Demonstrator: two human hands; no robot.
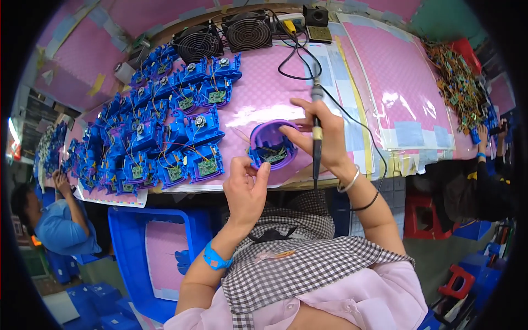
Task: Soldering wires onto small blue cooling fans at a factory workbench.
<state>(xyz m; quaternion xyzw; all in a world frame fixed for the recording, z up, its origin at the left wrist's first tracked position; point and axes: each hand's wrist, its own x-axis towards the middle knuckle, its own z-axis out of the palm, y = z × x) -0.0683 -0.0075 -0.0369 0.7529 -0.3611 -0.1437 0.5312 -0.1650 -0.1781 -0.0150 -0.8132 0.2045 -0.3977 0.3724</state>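
A round blue housing with a purple rim (pixel 256 133) sits at the near edge of the table, its open side up. Inside it lies a green circuit board (pixel 276 156) with thin wires. My left hand (pixel 245 186) pinches the housing's near left side between thumb and fingers. In my right hand (pixel 325 131) is a soldering iron (pixel 317 151), its far end pointing away from me and blurred. The right thumb reaches the housing's right rim, while the index finger is stretched out above it.
Rows of blue housings (pixel 204 129) with boards, wires and round metal parts fill the left side. Two black fans (pixel 247 30) and a soldering stand (pixel 316 16) line the back. A black cord (pixel 363 121) loops at right. A wire pile (pixel 459 82) lies far right; co-workers sit both sides.
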